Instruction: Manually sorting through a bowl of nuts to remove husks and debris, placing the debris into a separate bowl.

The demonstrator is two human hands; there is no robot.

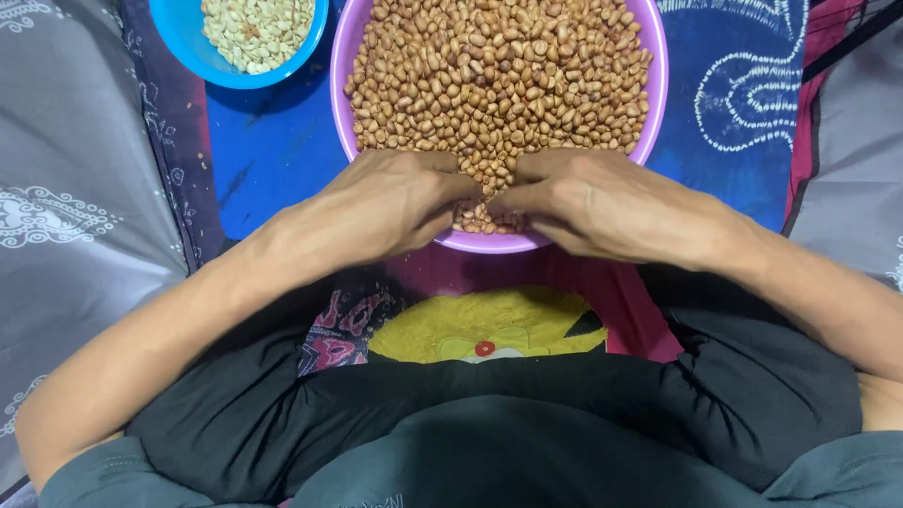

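we see a blue patterned cloth [273, 150] under everything, then the purple bowl [340, 56] heaped with brown-skinned peanuts [499, 75], then a smaller blue bowl [188, 42] of pale skinned nuts [256, 30] at upper left. our left hand [390, 202] and right hand [593, 202] meet at the purple bowl's near rim, fingers narrowed, seemingly pinching one peanut between them. to skin it cleanly, we judge a light rub with the fingertips best, kept over the bowl.

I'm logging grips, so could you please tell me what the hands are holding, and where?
Both hands, left hand and right hand, pinch something among the peanuts at their fingertips; probably one peanut, but it cannot be told.
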